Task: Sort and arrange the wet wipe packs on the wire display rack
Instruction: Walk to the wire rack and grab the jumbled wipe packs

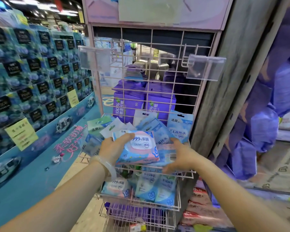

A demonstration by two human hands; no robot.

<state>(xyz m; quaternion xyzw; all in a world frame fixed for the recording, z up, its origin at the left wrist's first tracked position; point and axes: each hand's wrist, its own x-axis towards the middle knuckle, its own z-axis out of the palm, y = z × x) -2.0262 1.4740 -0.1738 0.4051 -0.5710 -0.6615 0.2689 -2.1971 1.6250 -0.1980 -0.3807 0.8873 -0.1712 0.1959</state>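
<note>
Over the upper basket (182, 172) of the wire rack (151, 67), left hand (113, 148) grips a pink-and-blue pack (137, 148) reading "99.9% 杀菌", "30"; right hand (180, 155), fingers loosely spread, touches blue packs (166, 149) beside it. Behind, a pack (179, 127) reads "EDI纯水".

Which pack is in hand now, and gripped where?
Left hand grips the pink-and-blue wipe pack by its left edge, thumb on top. Right hand is open, holding nothing.

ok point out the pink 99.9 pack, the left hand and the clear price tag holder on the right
pink 99.9 pack (137, 148), head view, on its white front label
left hand (114, 148), head view, on the back of the hand
clear price tag holder (205, 67), head view, on its plastic face
</note>
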